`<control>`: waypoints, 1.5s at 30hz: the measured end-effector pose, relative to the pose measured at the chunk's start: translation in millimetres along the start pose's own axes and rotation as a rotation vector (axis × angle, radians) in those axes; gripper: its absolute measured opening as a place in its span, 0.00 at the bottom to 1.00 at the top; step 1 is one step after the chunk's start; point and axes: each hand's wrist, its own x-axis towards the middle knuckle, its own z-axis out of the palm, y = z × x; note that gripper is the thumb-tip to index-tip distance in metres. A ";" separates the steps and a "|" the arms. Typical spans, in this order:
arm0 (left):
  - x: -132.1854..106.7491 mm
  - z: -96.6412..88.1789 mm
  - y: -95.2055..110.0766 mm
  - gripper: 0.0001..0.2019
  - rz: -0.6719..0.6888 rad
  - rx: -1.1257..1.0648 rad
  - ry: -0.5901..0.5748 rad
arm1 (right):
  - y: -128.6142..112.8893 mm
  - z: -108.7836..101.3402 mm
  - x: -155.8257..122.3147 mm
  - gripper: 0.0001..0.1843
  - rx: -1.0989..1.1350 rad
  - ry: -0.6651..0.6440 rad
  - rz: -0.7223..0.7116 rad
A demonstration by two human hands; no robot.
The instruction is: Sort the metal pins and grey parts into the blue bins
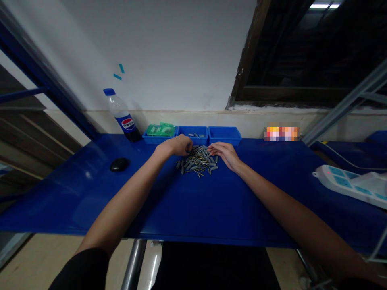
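A loose pile of brassy screws mixed with grey plastic wall plugs lies on the blue tabletop. My left hand is at the pile's far left side, in front of the middle blue bin, its fingers curled in. Whatever they may hold is hidden. My right hand rests along the right side of the pile, fingers stretched out and slightly bent. The middle bin contains a few grey pieces. Green packets fill the left bin, and the right bin shows only its bare inside.
A cola bottle stands at the back left, with a black computer mouse nearer me. To the right lies a white power strip. The wall borders the blue table behind the bins; metal frames rise at both sides.
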 end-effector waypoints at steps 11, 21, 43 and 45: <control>-1.2 -0.8 7.5 0.18 -0.068 0.097 -0.068 | 3.3 -1.3 1.6 0.20 0.006 -0.009 -0.001; -7.9 -19.6 8.7 0.12 0.144 -0.175 0.118 | 3.2 -1.8 1.4 0.21 -0.013 -0.010 -0.004; 8.2 -2.6 2.6 0.20 0.110 -0.532 0.516 | 4.7 -1.4 2.3 0.21 -0.029 -0.013 -0.005; 2.6 -10.4 1.8 0.16 0.135 -0.423 0.478 | 5.1 -1.4 2.3 0.21 -0.031 -0.017 -0.010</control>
